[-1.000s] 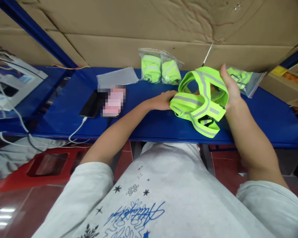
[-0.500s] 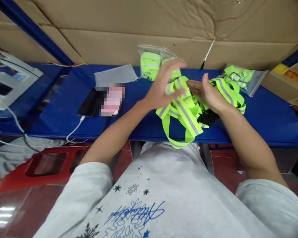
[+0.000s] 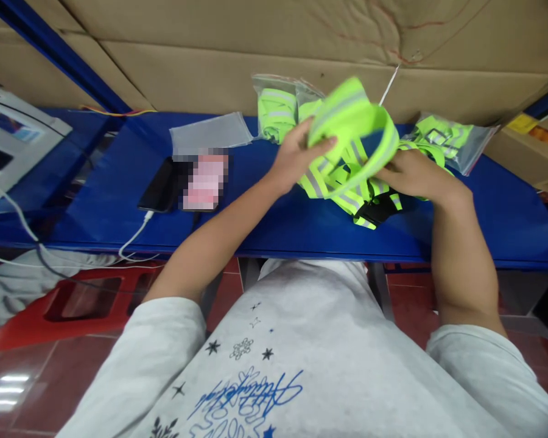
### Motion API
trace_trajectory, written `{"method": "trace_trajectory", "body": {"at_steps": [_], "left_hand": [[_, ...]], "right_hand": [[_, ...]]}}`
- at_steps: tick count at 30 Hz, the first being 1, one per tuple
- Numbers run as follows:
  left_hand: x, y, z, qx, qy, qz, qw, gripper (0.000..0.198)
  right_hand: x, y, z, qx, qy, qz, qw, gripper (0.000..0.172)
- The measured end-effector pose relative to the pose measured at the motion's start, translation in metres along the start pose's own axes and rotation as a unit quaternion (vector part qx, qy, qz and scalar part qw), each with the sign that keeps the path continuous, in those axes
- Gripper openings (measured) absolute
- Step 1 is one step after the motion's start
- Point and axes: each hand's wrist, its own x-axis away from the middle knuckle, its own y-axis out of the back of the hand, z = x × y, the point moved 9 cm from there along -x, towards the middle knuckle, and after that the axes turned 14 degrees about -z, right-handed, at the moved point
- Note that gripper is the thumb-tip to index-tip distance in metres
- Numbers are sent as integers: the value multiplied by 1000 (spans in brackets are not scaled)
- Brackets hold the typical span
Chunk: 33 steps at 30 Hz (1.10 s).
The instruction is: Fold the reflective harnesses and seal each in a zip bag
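My left hand point(image 3: 298, 153) is closed on a neon yellow-green reflective strap point(image 3: 340, 118) with a grey stripe, which rises in a wide loop above the tabletop. My right hand point(image 3: 411, 170) bends down over the same tangle of straps, its fingers pinched at the loop's lower right part; the fingertips are partly hidden. More strap lies heaped under and between both hands. A black buckle point(image 3: 377, 211) sits in the heap below my right hand.
Zip bags of folded straps stand at the back point(image 3: 277, 115) and right point(image 3: 456, 140). A clear bag point(image 3: 210, 134), a black phone point(image 3: 159, 185) on a white cable and a lit phone point(image 3: 205, 182) lie left on the blue table point(image 3: 265, 228). Cardboard point(image 3: 237, 67) lines the back.
A loop of strap that hung over the table edge is now lifted above the heap. My left hand has closed on the strap, and my right hand has turned palm down.
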Motion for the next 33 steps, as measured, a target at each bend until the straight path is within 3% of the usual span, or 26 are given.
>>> {"method": "trace_trajectory", "body": {"at_steps": [2, 5, 7, 9, 10, 12, 13, 14, 16, 18, 20, 23, 30, 33], "left_hand": [[-18, 23, 28, 31, 69, -82, 994, 55], [-42, 60, 46, -9, 64, -174, 983, 45], [-49, 86, 35, -53, 17, -248, 967, 33], [-40, 99, 1, -114, -79, -301, 943, 35], [-29, 96, -23, -154, -149, -308, 927, 35], [5, 59, -73, -222, -308, -220, 898, 29], [25, 37, -89, -239, -350, -165, 890, 27], [47, 8, -99, -250, -392, -76, 882, 25], [82, -44, -94, -276, -377, 101, 878, 28], [100, -71, -82, -309, -356, 163, 867, 30], [99, -78, -68, -329, -332, 157, 870, 32], [87, -70, -55, -329, -316, 144, 878, 34], [85, -68, -52, -328, -324, 166, 872, 31], [85, -69, -47, -334, -307, 168, 875, 27]], "right_hand": [[3, 0, -2, -13, -7, 32, 999, 68], [13, 8, 3, -56, 5, 92, 994, 66], [21, 15, 8, -95, 20, 124, 988, 66], [28, 15, 12, -129, 46, 158, 978, 67], [30, 11, 13, -133, 62, 170, 974, 67], [30, -1, 10, -102, 88, 169, 976, 64], [28, -9, 6, -71, 94, 159, 980, 64], [25, -15, 3, -38, 95, 144, 984, 63], [21, -25, -1, 13, 92, 120, 988, 64], [18, -31, 0, 42, 87, 115, 989, 67], [17, -33, 5, 59, 83, 113, 988, 68], [16, -34, 16, 56, 96, 105, 988, 67], [17, -44, 23, 15, 123, 98, 987, 77], [20, -45, 27, -7, 123, 105, 987, 72]]}}
